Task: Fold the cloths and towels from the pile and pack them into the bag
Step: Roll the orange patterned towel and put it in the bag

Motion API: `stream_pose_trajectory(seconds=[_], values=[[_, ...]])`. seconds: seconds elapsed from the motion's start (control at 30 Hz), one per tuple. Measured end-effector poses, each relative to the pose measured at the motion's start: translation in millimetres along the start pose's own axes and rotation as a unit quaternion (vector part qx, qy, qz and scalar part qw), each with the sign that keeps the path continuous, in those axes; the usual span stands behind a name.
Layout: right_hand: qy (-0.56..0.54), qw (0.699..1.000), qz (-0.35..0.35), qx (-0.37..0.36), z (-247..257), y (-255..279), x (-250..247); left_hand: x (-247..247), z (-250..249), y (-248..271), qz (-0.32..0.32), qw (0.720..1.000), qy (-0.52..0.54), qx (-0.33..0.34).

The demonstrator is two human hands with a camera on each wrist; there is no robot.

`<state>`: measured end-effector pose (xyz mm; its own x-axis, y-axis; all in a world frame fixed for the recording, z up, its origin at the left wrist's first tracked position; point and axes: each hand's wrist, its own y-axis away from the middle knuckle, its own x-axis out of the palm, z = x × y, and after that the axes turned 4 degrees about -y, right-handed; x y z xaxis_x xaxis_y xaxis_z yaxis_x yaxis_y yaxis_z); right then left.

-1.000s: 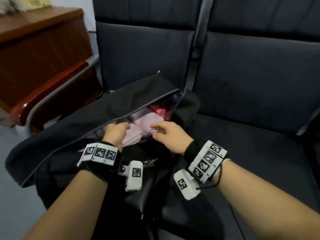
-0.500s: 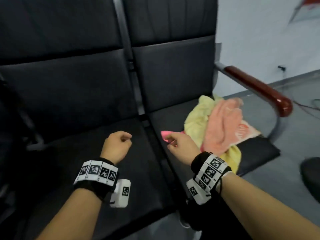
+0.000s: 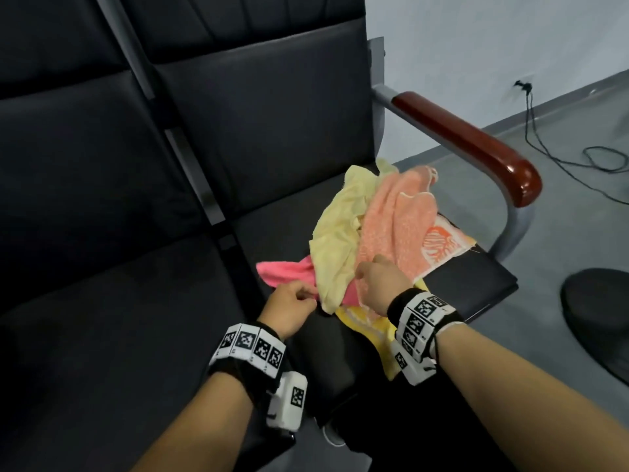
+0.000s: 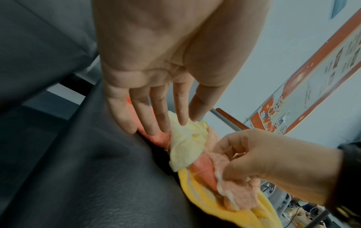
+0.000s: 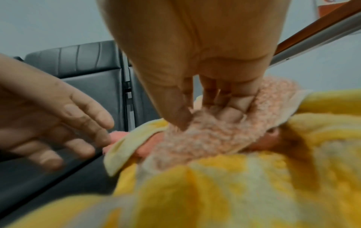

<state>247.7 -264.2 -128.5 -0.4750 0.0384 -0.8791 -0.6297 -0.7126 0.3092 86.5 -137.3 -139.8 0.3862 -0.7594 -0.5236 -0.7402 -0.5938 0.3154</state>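
A: Where is the pile?

B: On the right-hand black seat point(image 3: 469, 277), next to the wooden armrest point(image 3: 476, 144). On top lies a salmon-orange towel point(image 3: 398, 226) with a leaf print at one end; a pale yellow cloth point(image 3: 337, 240) is draped just beside it on the left, a bright pink cloth point(image 3: 282, 270) sticks out from under that, and a yellow striped towel point(image 3: 371, 325) sits at the bottom, hanging over the seat's front edge.

A: What is the right hand doing?

B: The right hand point(image 3: 377, 284) is at the near edge of the salmon-orange towel. In the right wrist view its thumb and fingers point(image 5: 230, 111) pinch a fold of that towel, above the yellow striped towel.

A: And the left?

B: The left hand point(image 3: 289, 308) is at the near left side of the pile. The left wrist view shows its fingers point(image 4: 160, 117) straight and slightly spread, holding nothing; the tips reach the pale yellow cloth and the pink one, though I cannot tell if they press on them.

A: The bag?

B: It is not in any view. A cable point(image 3: 558, 155) lies on the grey floor beyond the armrest.
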Motion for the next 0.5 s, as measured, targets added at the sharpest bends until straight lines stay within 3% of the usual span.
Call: stream_pose_trajectory(seconds=[0.13, 0.23, 0.37, 0.5], values=[[-0.067, 0.997, -0.032, 0.006, -2.3, -2.8, -21.2, -1.5, -8.6, 8.0, 0.003, 1.000, 0.007, -0.001], [-0.187, 0.976, -0.086, -0.064, 16.9, 5.3, -54.8, -11.1, -27.3, 21.2, -0.010, 0.999, 0.034, 0.025], [-0.353, 0.907, -0.114, -0.199, 71.6, 38.4, -100.7, -33.9, -53.5, 48.3, -0.041, 0.983, 0.121, 0.129], [-0.461, 0.839, -0.037, -0.286, 130.2, 78.6, -111.3, -67.2, -65.4, 92.6, -0.107, 0.957, 0.159, 0.215]])
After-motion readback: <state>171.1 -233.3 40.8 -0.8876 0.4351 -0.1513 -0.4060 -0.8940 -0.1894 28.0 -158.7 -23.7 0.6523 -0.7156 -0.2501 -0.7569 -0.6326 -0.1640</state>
